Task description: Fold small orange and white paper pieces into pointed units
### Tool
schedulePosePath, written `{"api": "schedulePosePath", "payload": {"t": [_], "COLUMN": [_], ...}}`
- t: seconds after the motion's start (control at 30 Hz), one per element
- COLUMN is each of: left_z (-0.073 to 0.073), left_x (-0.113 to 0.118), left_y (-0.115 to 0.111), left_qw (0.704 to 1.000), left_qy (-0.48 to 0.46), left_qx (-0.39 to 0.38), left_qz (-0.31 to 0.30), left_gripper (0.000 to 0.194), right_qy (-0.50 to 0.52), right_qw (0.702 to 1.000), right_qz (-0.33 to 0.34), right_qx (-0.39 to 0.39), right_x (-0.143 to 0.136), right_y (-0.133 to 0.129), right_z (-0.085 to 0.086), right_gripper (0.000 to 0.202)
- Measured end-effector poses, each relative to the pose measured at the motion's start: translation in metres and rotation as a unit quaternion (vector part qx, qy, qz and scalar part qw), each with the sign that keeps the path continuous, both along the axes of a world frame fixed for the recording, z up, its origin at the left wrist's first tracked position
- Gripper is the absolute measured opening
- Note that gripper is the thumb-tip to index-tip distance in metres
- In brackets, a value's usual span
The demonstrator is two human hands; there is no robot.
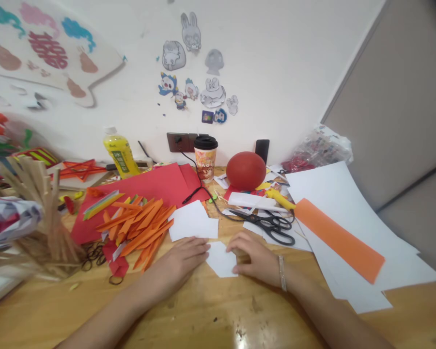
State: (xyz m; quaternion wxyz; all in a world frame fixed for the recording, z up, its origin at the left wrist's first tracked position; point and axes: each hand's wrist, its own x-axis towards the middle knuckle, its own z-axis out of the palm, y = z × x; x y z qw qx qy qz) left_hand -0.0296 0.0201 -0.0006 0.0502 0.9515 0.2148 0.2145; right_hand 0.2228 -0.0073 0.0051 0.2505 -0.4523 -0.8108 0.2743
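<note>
A small cut piece of white paper (220, 261) with angled corners lies at the table's near middle, between my two hands. My left hand (181, 258) is flat and open, its fingertips resting on the paper's left edge. At the right edge, the curved fingers and thumb of my right hand (252, 257) take the same paper, with a gap showing between thumb and forefinger. A bracelet circles that wrist. Just beyond the hands lie more white paper pieces (192, 222). Black-handled scissors (269, 224) rest above my right hand.
Folded orange paper strips (145, 225) pile up on red paper (156, 182) to the left, beside wooden sticks (51, 208). Behind stand a yellow bottle (120, 154), a lidded cup (205, 160) and a red balloon (246, 170). White sheets (325, 208) and an orange strip (339, 240) lie right.
</note>
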Motion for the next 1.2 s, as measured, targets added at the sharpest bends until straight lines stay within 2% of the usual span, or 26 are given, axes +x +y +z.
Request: {"api": "schedulePosePath", "payload": {"t": [0.1,0.2,0.3,0.43,0.53,0.67,0.8,1.0,1.2], "left_z": [0.002,0.003,0.004,0.006,0.004,-0.001,-0.001,0.002,0.003], "left_x": [0.004,0.009,0.012,0.014,0.016,0.021,0.025,0.028,0.033], "left_y": [-0.007,-0.014,-0.018,-0.020,-0.019,-0.018,-0.018,-0.019,-0.019], "left_qw": [1.000,1.000,1.000,0.998,0.997,0.995,0.992,0.986,0.972], "left_qy": [-0.015,-0.017,0.014,0.038,0.042,0.024,-0.017,-0.049,-0.060], "left_qx": [0.024,0.020,0.020,0.038,0.046,0.048,-0.010,-0.070,-0.109], "left_qz": [-0.004,0.007,0.018,0.032,0.042,0.079,0.122,0.143,0.198], "left_gripper": [0.026,0.024,0.028,0.033,0.032,0.030,0.029,0.023,0.019], "right_qy": [-0.009,-0.041,-0.092,-0.148,-0.172,-0.191,-0.184,-0.103,-0.074], "right_qw": [0.999,0.994,0.981,0.956,0.942,0.938,0.942,0.980,0.988], "right_qz": [-0.008,0.042,0.085,0.092,0.103,0.091,0.066,-0.011,-0.082], "right_qx": [0.034,0.092,0.148,0.237,0.270,0.274,0.271,0.170,0.104], "right_x": [0.007,0.006,0.002,-0.002,-0.002,-0.002,-0.006,-0.015,-0.020], "right_y": [0.005,0.005,0.002,-0.001,-0.001,-0.001,-0.004,-0.005,-0.003], "right_z": [0.002,0.003,0.001,0.002,0.004,0.004,0.002,-0.004,-0.007], "right_gripper": [0.022,0.013,0.016,0.015,0.018,0.019,0.019,0.009,0.012]}}
